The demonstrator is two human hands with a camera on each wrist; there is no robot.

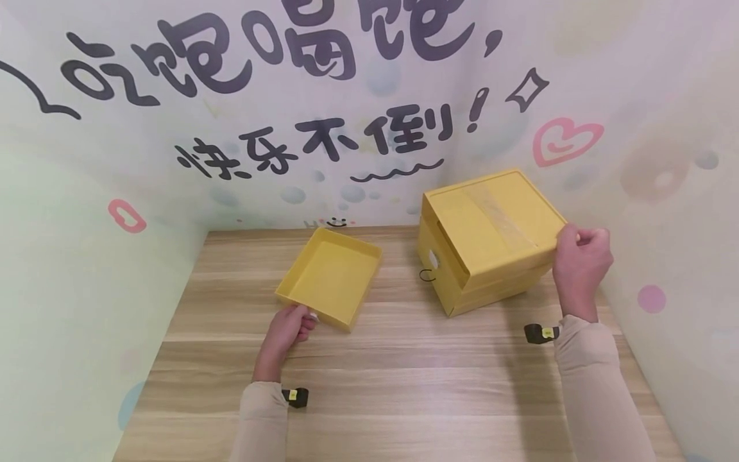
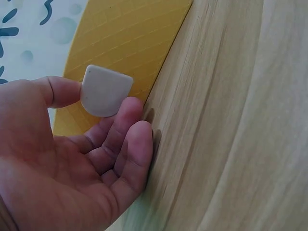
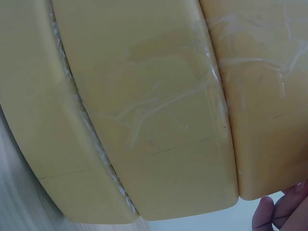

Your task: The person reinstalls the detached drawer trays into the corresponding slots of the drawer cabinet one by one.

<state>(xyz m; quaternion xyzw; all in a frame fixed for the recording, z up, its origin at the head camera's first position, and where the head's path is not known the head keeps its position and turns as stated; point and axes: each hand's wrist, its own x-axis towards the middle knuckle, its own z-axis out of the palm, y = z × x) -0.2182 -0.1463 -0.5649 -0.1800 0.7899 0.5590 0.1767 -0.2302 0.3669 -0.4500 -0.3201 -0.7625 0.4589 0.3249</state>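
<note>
A shallow yellow drawer (image 1: 335, 277) lies out on the wooden table, left of centre. My left hand (image 1: 287, 328) is at its near side, thumb and fingers around the white handle (image 2: 106, 90) on the drawer's front. To the right stands a yellow drawer cabinet (image 1: 502, 221) with clear tape over its top. Its upper slot is open on the left-facing side, and another white handle (image 1: 434, 258) shows below it. My right hand (image 1: 583, 263) grips the cabinet's top right corner with curled fingers. The right wrist view shows taped, stacked yellow panels and the fingers (image 3: 285, 208) at the edge.
The wooden table (image 1: 398, 391) reaches back to a white wall (image 1: 323, 192) with dark lettering. More printed wall stands close by on the left and right sides. A thin black curved line (image 1: 426, 276) shows beside the cabinet's lower front.
</note>
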